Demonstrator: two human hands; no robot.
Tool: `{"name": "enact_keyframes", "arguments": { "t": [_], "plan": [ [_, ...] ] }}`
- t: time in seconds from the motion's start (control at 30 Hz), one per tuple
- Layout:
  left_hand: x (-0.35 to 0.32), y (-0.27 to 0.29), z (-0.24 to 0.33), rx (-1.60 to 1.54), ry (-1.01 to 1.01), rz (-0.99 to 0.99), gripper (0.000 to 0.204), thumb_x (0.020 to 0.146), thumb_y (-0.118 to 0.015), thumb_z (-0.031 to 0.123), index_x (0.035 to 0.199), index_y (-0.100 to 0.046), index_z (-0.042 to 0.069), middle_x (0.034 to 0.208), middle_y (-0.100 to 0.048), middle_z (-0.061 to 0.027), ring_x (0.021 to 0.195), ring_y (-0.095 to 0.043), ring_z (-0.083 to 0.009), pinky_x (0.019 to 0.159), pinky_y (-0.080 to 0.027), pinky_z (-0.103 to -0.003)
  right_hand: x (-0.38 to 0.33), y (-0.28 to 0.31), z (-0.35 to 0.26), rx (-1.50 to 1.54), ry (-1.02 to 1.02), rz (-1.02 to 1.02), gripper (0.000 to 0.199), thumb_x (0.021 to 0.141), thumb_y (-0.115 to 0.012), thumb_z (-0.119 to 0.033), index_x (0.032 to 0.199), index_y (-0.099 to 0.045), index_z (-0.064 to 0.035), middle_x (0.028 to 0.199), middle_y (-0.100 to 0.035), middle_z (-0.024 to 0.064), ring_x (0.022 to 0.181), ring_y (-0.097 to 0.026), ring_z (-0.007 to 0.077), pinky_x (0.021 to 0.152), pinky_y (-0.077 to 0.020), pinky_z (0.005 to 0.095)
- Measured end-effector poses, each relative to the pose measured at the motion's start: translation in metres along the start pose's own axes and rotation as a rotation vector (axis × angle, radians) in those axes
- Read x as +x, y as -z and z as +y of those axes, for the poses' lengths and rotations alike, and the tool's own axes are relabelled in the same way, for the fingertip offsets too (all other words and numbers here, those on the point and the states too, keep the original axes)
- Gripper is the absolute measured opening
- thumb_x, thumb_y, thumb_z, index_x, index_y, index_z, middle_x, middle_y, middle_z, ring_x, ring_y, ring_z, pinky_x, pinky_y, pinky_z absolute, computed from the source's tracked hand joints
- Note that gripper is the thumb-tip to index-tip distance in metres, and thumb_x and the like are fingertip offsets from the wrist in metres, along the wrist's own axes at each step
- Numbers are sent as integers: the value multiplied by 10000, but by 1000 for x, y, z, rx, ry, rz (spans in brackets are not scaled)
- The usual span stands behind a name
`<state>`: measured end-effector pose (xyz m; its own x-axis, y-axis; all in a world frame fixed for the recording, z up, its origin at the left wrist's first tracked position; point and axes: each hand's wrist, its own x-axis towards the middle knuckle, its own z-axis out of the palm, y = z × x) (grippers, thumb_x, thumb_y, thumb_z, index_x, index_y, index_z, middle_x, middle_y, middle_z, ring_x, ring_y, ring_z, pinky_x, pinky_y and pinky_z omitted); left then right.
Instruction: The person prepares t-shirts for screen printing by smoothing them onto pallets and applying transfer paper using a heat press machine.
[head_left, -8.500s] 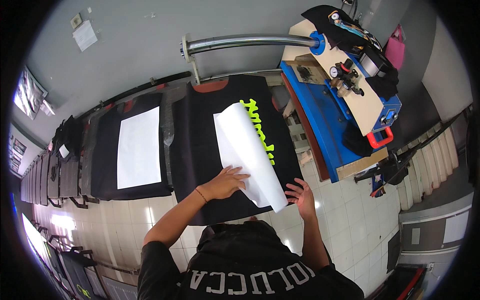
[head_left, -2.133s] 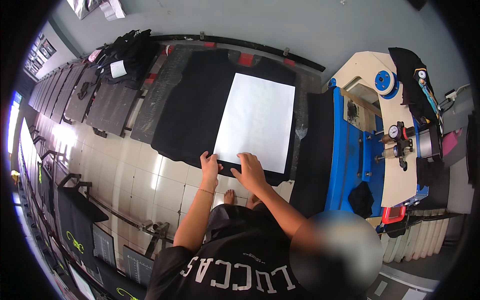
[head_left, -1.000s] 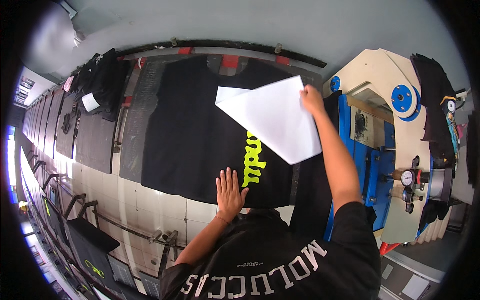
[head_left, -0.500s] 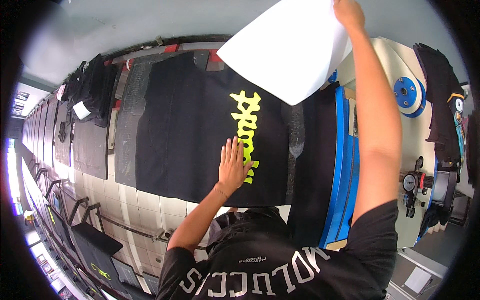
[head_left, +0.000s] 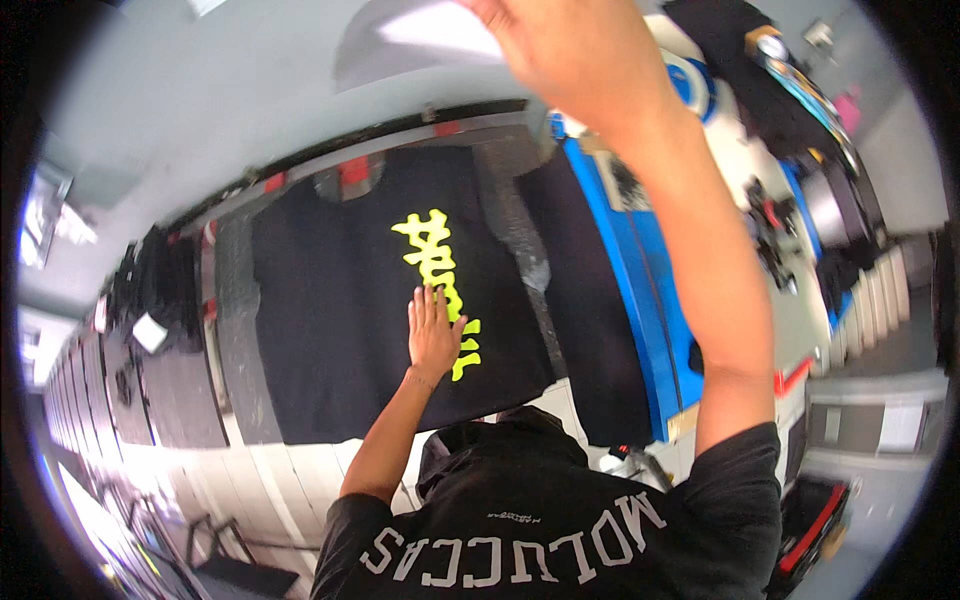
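Note:
A black shirt (head_left: 340,310) lies flat across a dark platen (head_left: 235,330), and a neon-yellow lettered print (head_left: 432,245) runs down its right part. My left hand (head_left: 433,335) rests palm down on the lower letters, its fingers stretched out. High at the top edge, my right hand (head_left: 575,50) grips a white sheet (head_left: 445,28), most of which is cut off or blurred. Part of that hand's fingers lies beyond the top of the picture.
Right of the shirt stands a machine with a blue edge (head_left: 640,290) beside another dark cloth (head_left: 580,290). Dark garments (head_left: 165,280) are piled on the left, with a row of dark platens (head_left: 180,400) reaching away. A black garment (head_left: 715,50) hangs at upper right.
My right hand has lifted the white sheet up and leftward, away from above the shirt, toward the top edge. My left hand stays flat on the print. The whole view has shifted.

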<state>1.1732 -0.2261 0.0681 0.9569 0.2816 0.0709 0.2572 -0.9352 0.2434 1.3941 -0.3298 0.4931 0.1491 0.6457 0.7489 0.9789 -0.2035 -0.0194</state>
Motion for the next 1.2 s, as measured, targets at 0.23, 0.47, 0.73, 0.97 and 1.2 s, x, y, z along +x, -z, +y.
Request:
{"name": "enact_keyframes", "arguments": {
  "t": [0.23, 0.47, 0.73, 0.97, 1.2],
  "plan": [
    [-87, 4, 20, -9, -145, -125, 711, 962, -498, 376, 1469, -258, -61, 1560, -191, -240, 1463, -136, -376, 1192, -105, -473, -124, 174, -83, 78, -487, 334, 187, 972, -546, -180, 1079, -576, -30, 879, -665, 108, 808, -646, 201, 674, -495, 309],
    [-131, 5, 25, 153, -337, -173, 650, 1001, -405, 364, 1465, -267, -71, 1563, -190, -234, 1469, -116, -366, 1195, -96, -462, -358, 347, -247, -181, -1158, 761, 125, 980, -559, -149, 1003, -578, -28, 903, -587, -8, 812, -512, 46, 730, -414, 191],
    [-119, -6, 14, 344, -359, -154, 621, 1052, -229, 396, 1489, -219, -46, 1571, -171, -222, 1465, -137, -363, 1191, -127, -468, -638, 339, -609, -778, -1834, 1206, 200, 984, -530, -165, 1020, -572, 27, 908, -573, 39, 850, -499, 105, 757, -416, 270],
    [-55, -36, 9, 189, -248, -27, 657, 1040, -293, 443, 1480, -251, -42, 1543, -230, -253, 1426, -231, -413, 1145, -231, -523, -747, 201, -864, -1470, -2358, 1462, 244, 884, -584, -164, 1015, -606, 41, 914, -650, 121, 828, -614, 217, 741, -486, 340],
    [-56, -35, 27, 220, -248, -12, 686, 1038, -247, 476, 1480, -252, -48, 1545, -240, -241, 1431, -229, -392, 1155, -207, -508, -759, 142, -959, -1602, -2705, 1726, 274, 823, -529, -161, 980, -641, 33, 938, -679, 175, 808, -663, 286, 698, -526, 394]
  ]
}}
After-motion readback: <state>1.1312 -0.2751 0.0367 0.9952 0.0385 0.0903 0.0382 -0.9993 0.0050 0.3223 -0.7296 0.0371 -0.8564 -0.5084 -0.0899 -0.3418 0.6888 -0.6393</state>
